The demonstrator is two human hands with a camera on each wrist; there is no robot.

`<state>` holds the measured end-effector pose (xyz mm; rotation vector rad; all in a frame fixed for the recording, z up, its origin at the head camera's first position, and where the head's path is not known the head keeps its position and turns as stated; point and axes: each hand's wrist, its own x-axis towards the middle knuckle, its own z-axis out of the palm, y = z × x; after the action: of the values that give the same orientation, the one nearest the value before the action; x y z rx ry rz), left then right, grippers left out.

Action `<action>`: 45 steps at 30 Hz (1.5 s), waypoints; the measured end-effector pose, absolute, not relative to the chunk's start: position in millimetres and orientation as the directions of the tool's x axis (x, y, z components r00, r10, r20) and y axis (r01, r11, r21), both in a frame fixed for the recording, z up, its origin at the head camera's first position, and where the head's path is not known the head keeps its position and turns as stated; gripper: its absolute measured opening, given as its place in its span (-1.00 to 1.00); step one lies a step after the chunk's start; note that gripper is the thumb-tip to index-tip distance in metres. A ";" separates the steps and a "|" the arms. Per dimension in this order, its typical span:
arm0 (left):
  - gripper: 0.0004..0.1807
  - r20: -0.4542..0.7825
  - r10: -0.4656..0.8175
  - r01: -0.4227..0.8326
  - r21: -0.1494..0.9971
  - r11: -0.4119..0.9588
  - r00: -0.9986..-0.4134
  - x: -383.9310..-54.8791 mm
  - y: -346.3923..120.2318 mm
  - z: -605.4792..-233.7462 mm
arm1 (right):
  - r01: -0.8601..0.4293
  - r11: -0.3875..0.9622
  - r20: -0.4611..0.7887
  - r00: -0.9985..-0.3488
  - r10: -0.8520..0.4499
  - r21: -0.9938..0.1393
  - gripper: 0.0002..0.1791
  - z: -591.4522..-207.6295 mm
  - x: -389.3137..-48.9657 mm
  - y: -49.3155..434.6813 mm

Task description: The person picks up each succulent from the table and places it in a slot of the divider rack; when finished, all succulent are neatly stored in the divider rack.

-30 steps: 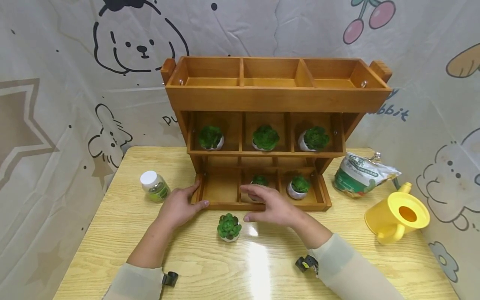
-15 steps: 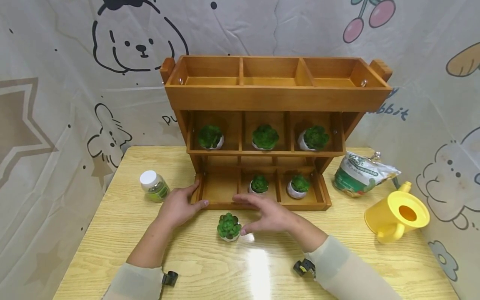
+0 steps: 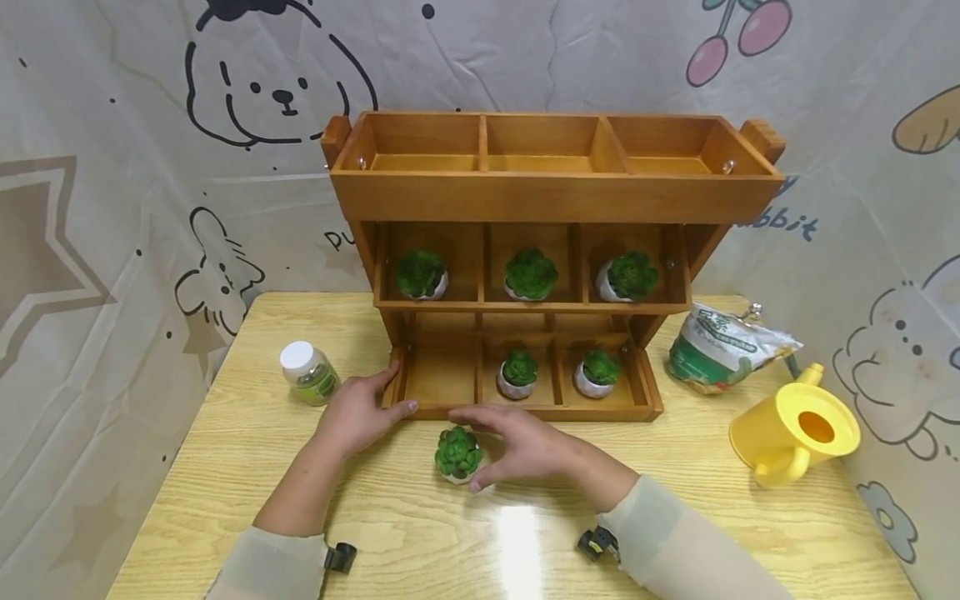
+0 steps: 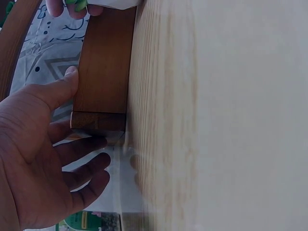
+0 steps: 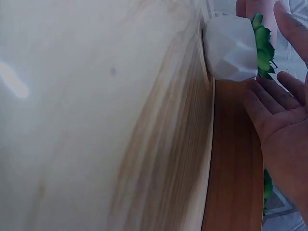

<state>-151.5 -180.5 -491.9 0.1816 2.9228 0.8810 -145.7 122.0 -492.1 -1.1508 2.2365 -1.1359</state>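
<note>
A small green artificial succulent in a white faceted pot (image 3: 458, 455) stands upright on the table before the wooden shelf's (image 3: 555, 198) lowest tier. My right hand (image 3: 528, 450) is spread at its right, fingers behind the plant and thumb in front. In the right wrist view the fingers lie near the white pot (image 5: 230, 50); I cannot tell whether they touch it. My left hand (image 3: 358, 417) rests at the lowest tier's left front corner. The left wrist view has its thumb against the front board (image 4: 103, 72), the other fingers loosely bent past the end.
Potted succulents (image 3: 531, 275) fill the middle tier; two more (image 3: 517, 372) sit in the lowest tier's middle and right compartments. A white-capped jar (image 3: 309, 373) stands left. A green-and-white bag (image 3: 720, 348) and yellow watering can (image 3: 795, 429) are right.
My right hand has come down and leftward from the lowest tier to the succulent on the table, uncovering the tier's middle plant. The left hand stays at the corner.
</note>
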 end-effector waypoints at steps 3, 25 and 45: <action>-0.10 -0.042 0.141 0.094 0.556 0.826 -0.989 -151.9 -180.4 -492.2 | -0.511 0.357 0.023 -0.596 -0.803 -0.782 0.08 -493.0 -145.0 120.2; -0.08 -0.050 0.141 0.090 0.549 0.831 -0.989 -151.8 -179.6 -492.8 | -0.534 0.465 -0.054 -0.614 -0.787 -0.706 0.04 -502.7 -143.5 108.2; -0.06 -0.054 0.136 0.084 0.554 0.828 -0.989 -152.8 -182.3 -494.8 | -0.558 0.469 -0.041 -0.613 -0.789 -0.684 -0.08 -499.7 -147.0 107.3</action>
<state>-152.8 -182.3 -494.8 0.1758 2.9158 0.8780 -147.0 107.3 -499.7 -1.1357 2.3697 -0.9110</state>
